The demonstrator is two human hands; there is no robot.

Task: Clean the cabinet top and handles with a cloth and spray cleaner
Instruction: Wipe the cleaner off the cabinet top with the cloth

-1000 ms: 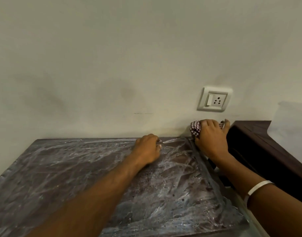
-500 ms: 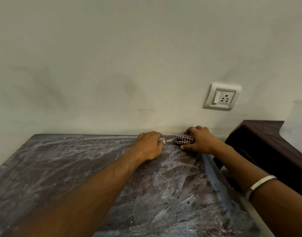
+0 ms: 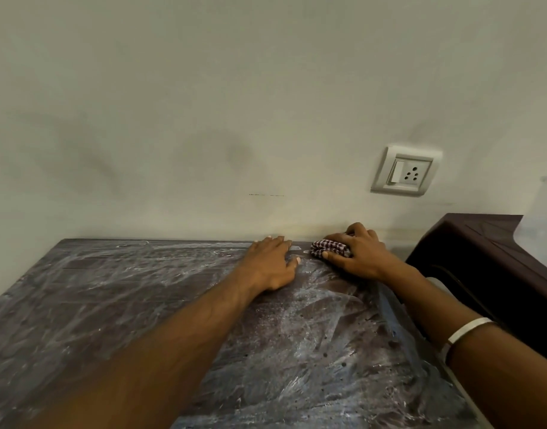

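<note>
The cabinet top (image 3: pixel 117 311) fills the near and left part of the scene, a dark surface under a crinkled, cloudy plastic film streaked with white smears and dotted with dark specks. Its far edge meets a pale wall (image 3: pixel 204 103) that carries faint grey smudges and a short dark scratch line above the hands.

The left forearm reaches in from the near left, and the left hand (image 3: pixel 270 263) lies palm down on the film near the far edge, fingers stretched out flat and relaxed, gripping nothing.

Just to its right, apart by a narrow gap, lies the checked cloth (image 3: pixel 329 249), red-brown and white, bunched into a wad on the surface close to the wall. The right hand (image 3: pixel 357 253) covers the cloth's right side, thumb along its near edge and fingers curled over the top, grasping it against the cabinet top.

Above and to the right, a white switch-and-socket plate (image 3: pixel 405 171) sits on the wall. A white bangle (image 3: pixel 468 331) circles the right forearm. Beyond that arm, at the far right, stands a dark brown piece of furniture (image 3: pixel 495 249), close beside the cabinet's right edge, with a narrow gap between them partly hidden by the arm.
</note>
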